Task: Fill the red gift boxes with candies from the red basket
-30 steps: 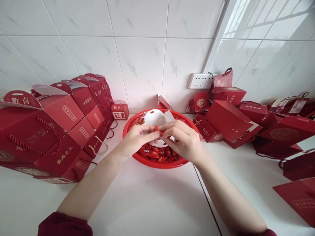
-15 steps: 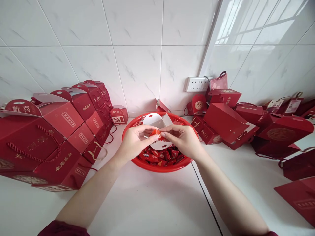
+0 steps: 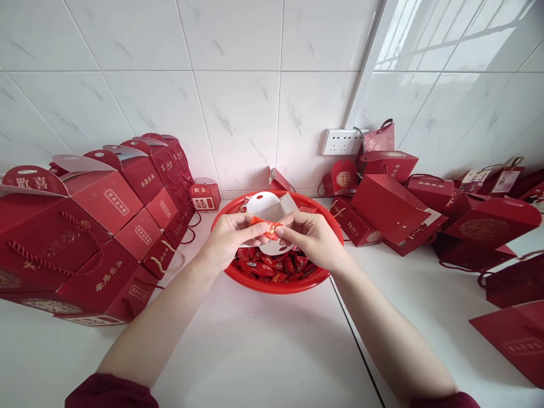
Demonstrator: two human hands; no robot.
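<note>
red, gold-printed packet (image 3: 268, 229) – just one – pinched between left hand (image 3: 226, 238) and right hand (image 3: 318, 237), over one basket (image 3: 276, 288); at left, 歡喜 on two flaps (image 3: 36, 179), 安居乐业 on two boxes (image 3: 106, 275).

The hands (image 3: 225, 241) partly hide the open box (image 3: 263, 205) behind them, while the left edge crops a red carton (image 3: 32, 235).

Left: red boxes (image 3: 130, 201) stacked on white desk (image 3: 255, 354); small red box (image 3: 205, 196) near far tiled wall (image 3: 238, 113). Far right: white socket strip (image 3: 340, 141) on wall. Right: red cartons (image 3: 389, 204), piled unevenly.
</note>
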